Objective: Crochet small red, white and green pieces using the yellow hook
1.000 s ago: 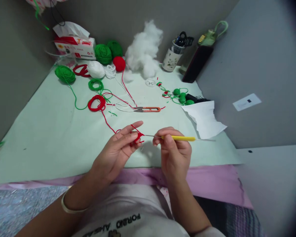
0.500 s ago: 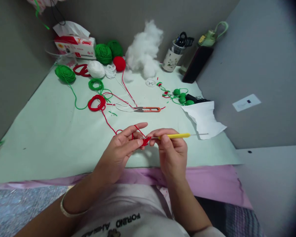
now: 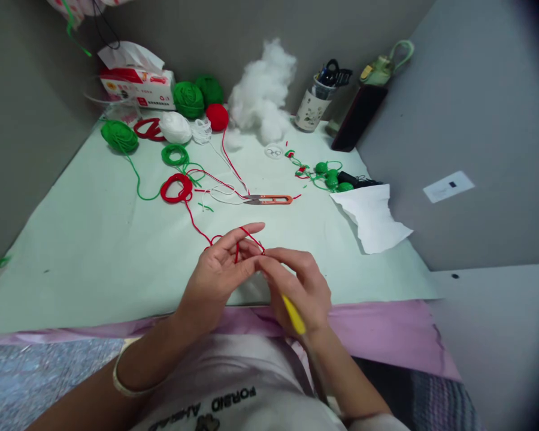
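My left hand (image 3: 222, 269) is closed in a pinch at thumb and fingers, with its index finger stretched out. Red yarn (image 3: 251, 237) loops over that finger and runs down to the pinch, where the small red crochet piece is almost wholly covered by fingers. My right hand (image 3: 303, 281) touches the left fingertips and is closed around a yellow-handled crochet hook (image 3: 293, 314). The handle slants down toward my body, somewhat blurred; the hook's tip is hidden. From my left hand the yarn trails back to a red yarn coil (image 3: 176, 188) on the table.
Orange thread snips (image 3: 269, 199) lie beyond my hands. Farther back are green yarn balls (image 3: 188, 99), a white yarn ball (image 3: 175, 127), a red ball (image 3: 217, 117), fluffy stuffing (image 3: 265, 90) and a tissue box (image 3: 139, 87). Crumpled white paper (image 3: 372, 218) and small green crocheted balls (image 3: 332, 178) lie right.
The crochet hook has swung from pointing rightward to slanting down toward my body as my right hand turned. The red crochet piece, visible before, is now covered by my fingers.
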Available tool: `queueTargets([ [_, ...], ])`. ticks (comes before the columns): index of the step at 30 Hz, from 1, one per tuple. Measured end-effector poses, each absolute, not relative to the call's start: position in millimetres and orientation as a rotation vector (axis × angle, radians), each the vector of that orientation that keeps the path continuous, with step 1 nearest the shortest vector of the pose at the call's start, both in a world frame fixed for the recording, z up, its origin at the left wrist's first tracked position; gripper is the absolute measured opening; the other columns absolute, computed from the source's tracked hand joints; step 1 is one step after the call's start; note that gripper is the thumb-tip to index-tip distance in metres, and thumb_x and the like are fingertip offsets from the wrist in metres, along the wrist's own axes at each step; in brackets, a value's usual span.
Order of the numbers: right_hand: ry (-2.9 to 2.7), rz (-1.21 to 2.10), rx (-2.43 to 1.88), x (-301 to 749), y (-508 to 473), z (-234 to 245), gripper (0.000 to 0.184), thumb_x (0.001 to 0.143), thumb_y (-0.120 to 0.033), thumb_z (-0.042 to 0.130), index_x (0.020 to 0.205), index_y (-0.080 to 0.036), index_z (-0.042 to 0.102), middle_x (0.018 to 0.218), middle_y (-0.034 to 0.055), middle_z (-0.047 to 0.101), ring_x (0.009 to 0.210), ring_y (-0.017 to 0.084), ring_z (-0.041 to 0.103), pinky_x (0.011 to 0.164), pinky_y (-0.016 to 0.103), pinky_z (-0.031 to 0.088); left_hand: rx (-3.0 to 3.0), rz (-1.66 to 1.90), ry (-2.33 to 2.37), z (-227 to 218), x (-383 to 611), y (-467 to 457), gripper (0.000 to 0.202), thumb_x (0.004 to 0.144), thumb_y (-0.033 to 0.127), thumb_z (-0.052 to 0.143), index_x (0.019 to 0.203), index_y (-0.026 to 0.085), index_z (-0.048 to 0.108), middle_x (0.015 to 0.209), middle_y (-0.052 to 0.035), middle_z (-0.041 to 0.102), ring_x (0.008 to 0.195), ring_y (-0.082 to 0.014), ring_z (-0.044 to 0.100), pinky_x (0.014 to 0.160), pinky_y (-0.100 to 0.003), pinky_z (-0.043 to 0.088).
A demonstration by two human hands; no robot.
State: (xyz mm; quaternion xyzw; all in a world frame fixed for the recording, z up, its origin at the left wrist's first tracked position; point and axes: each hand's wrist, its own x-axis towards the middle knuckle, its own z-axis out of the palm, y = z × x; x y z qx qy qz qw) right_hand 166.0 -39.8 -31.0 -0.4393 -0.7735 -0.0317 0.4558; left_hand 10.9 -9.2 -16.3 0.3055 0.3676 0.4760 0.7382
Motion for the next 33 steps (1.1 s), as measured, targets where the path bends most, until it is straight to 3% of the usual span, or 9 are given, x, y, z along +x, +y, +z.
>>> queueTargets([
  [3,-1.885,-0.102,-1.068,166,-38,-36,0.033,0.100,-0.014,0.066,0.127,-0.031,0.073,0.118,0.0081,0.077,0.106,0.023,0.076,0.083,0.038,0.068,0.456,0.923,0.739,-14,9,-7,0.036,0.082,0.021,0.086,0.118,0.019,0.082,0.089,-0.0037,0.075,0.081,-0.0146,0.067,0.081,-0.025,0.055],
  [9,-1.355,0.516,-0.966,164,-29,-31,0.020,0.105,-0.022,0.059,0.106,-0.026,0.079,0.091,0.0046,0.076,0.078,0.019,0.072,0.065,0.036,0.062,0.466,0.955,0.737,-12,5,-3,0.031,0.084,0.018,0.084,0.115,0.019,0.084,0.080,-0.0010,0.073,0.076,-0.0120,0.065,0.080,-0.023,0.055],
  [11,-1.303,0.621,-0.922,162,-26,-28,0.018,0.104,-0.022,0.062,0.102,-0.026,0.079,0.092,0.0039,0.077,0.081,0.019,0.072,0.069,0.035,0.062,0.530,0.983,0.752,-11,8,-5,0.030,0.082,0.018,0.085,0.113,0.020,0.084,0.081,-0.0005,0.073,0.076,-0.0123,0.065,0.081,-0.024,0.054],
  [14,-1.337,0.629,-0.936,158,-25,-28,0.018,0.103,-0.019,0.064,0.104,-0.026,0.080,0.099,0.0046,0.080,0.094,0.021,0.075,0.079,0.038,0.064,0.578,0.997,0.752,-11,12,-8,0.030,0.082,0.017,0.086,0.111,0.022,0.084,0.085,-0.0008,0.074,0.081,-0.0130,0.066,0.083,-0.025,0.053],
  [22,-1.646,0.237,-1.028,160,-35,-38,0.036,0.100,-0.012,0.066,0.128,-0.033,0.076,0.114,0.0061,0.077,0.099,0.020,0.075,0.080,0.036,0.065,0.421,0.971,0.707,-17,13,-6,0.034,0.082,0.017,0.087,0.116,0.020,0.084,0.087,-0.0021,0.077,0.083,-0.0112,0.068,0.084,-0.021,0.055],
  [27,-1.270,0.584,-1.008,163,-32,-30,0.020,0.102,-0.017,0.064,0.106,-0.027,0.081,0.088,0.0026,0.075,0.077,0.018,0.071,0.069,0.034,0.060,0.357,0.968,0.718,-14,9,-3,0.031,0.083,0.016,0.085,0.114,0.016,0.085,0.079,-0.0003,0.073,0.075,-0.0089,0.064,0.080,-0.019,0.056],
  [31,-1.056,0.875,-0.917,164,-28,-26,0.016,0.102,-0.025,0.066,0.096,-0.025,0.080,0.085,0.0013,0.071,0.065,0.014,0.067,0.058,0.029,0.057,0.437,1.006,0.745,-14,9,-4,0.029,0.084,0.018,0.084,0.113,0.018,0.085,0.079,0.0009,0.070,0.076,-0.0094,0.063,0.080,-0.020,0.056],
  [33,-1.094,0.858,-0.940,162,-28,-28,0.017,0.103,-0.026,0.064,0.096,-0.025,0.080,0.084,0.0013,0.071,0.064,0.014,0.067,0.057,0.029,0.058,0.528,1.075,0.783,-16,11,-7,0.031,0.085,0.018,0.084,0.115,0.021,0.084,0.080,0.0026,0.068,0.077,-0.0092,0.062,0.081,-0.019,0.054],
])
